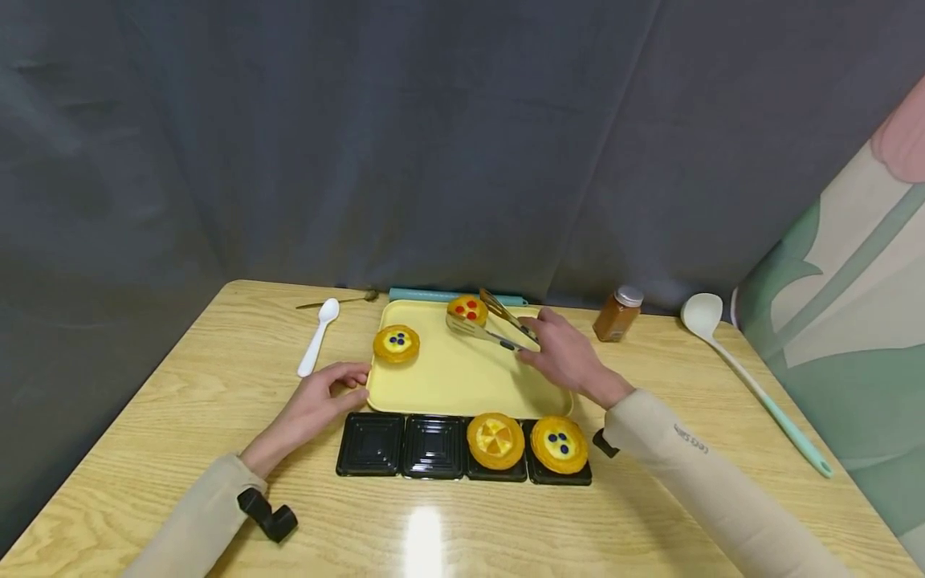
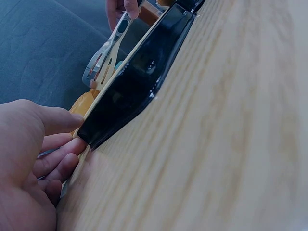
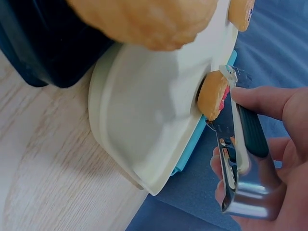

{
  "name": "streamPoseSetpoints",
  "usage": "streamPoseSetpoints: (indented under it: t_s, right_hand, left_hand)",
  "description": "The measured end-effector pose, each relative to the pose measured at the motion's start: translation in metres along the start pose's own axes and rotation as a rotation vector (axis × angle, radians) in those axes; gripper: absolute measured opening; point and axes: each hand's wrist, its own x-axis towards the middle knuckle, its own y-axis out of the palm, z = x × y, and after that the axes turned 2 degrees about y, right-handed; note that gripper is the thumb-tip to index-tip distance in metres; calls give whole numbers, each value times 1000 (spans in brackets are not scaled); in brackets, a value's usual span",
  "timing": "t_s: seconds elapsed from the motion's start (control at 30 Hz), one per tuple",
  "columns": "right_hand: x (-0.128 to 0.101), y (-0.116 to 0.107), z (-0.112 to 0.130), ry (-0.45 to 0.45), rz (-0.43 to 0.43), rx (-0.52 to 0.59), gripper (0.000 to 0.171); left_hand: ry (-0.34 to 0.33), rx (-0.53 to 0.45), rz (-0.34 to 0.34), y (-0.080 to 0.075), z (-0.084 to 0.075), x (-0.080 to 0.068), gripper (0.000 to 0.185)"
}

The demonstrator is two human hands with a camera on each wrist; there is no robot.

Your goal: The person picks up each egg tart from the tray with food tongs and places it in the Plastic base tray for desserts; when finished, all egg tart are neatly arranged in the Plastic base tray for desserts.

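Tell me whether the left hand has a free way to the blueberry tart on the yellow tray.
Probably yes: the left hand rests at the yellow tray edge, and the blueberry tart sits uncovered just beyond.

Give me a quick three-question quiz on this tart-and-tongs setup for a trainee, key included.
1. True or false: the tongs close on the red-topped tart.
2. How many of the four black trays hold a tart?
3. What does the left hand touch: A) the white spoon, B) the yellow tray, C) the spice jar?

Key
1. True: the right hand grips the tongs, tips either side of the tart.
2. Two, the right-hand pair.
3. B, its near left corner.
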Motion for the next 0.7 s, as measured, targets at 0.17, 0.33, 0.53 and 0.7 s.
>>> streamPoseSetpoints:
  t_s: [0.17,0.33,0.53,0.7]
  right_hand:
    - [-1,0,0,-7,-8,-3,53]
    - [-2,1,0,-17,-15,-10,51]
    - [-3,3,1,-29,-22,-14,49]
    - [-5,4,0,-40,-24,-15,48]
  left_hand:
    - [2,4,4,0,-1,0,39]
    - [-5,16,10,0,-1,1,38]
    - [-15,23,13,0,0,0,39]
    - [-23,28,12,0,0,-1,39]
